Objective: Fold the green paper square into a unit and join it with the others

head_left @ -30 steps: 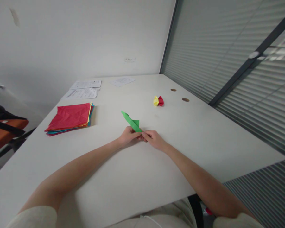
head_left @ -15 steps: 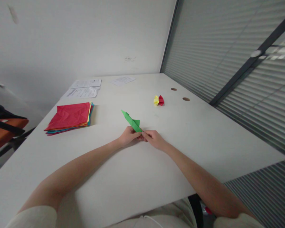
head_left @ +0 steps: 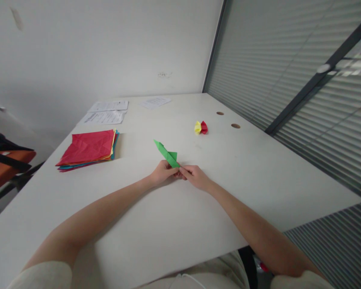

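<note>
A folded green origami paper (head_left: 167,155) slants up and left from between my hands, just above the table. It has a long pointed strip and a small flap standing out on its right side. My left hand (head_left: 163,171) is closed on its lower part, thumb on top. With thumb and fingers, my right hand (head_left: 195,176) pinches the lower right tip. The fingers under the paper are partly hidden.
On the white table (head_left: 156,233), a stack of coloured paper sheets (head_left: 90,146) lies to the left. A yellow and red folded paper piece (head_left: 201,127) sits farther back. Printed sheets (head_left: 105,112) lie behind the stack. Two round holes (head_left: 235,126) are near the right edge.
</note>
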Available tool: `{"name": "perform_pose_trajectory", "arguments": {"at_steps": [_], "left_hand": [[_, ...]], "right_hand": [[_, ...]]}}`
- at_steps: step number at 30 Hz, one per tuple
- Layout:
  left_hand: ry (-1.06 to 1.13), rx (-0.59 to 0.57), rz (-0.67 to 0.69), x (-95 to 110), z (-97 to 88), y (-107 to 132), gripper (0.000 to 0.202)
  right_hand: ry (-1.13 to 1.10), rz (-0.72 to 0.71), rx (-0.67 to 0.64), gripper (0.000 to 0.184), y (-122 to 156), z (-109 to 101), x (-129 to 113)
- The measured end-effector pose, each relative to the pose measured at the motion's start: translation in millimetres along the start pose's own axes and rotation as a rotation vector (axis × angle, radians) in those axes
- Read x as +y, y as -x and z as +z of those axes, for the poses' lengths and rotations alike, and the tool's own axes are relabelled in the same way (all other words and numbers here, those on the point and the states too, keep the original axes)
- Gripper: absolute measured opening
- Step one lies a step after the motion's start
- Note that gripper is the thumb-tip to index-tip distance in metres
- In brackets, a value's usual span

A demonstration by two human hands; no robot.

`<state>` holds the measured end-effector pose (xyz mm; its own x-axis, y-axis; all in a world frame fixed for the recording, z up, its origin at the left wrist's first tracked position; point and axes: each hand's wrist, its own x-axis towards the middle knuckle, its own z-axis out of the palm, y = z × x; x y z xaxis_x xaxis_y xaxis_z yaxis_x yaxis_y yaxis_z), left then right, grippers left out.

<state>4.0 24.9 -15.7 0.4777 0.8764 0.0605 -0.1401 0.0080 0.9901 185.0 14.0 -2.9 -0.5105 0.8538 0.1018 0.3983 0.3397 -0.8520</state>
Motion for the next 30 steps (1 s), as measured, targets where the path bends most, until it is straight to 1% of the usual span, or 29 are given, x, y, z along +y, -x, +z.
{"name": "perform_pose_trajectory", "arguments": {"at_steps": [6, 12, 19, 30], "left_hand": [[0.032, -0.01, 0.002, 3.0, 1.3, 0.8, 0.025], [0.01, -0.008, -0.004, 3.2, 0.8, 1.1, 0.024], [-0.005, 0.004, -0.015, 4.1, 1.4, 1.2, 0.026], [0.034, -0.025, 0.0, -1.4, -1.1, -0.6, 0.025]], "right_hand": [[-0.017, 0.009, 0.007, 0.057, -0.6, 1.5, 2.2], [0.02, 0.004, 0.013, 0.056, -0.2, 0.6, 1.1], [0.004, 0.003, 0.008, 0.055, 0.2, 0.5, -0.3], [-0.016, -0.003, 0.007, 0.054, 0.2, 0.7, -0.5]]}}
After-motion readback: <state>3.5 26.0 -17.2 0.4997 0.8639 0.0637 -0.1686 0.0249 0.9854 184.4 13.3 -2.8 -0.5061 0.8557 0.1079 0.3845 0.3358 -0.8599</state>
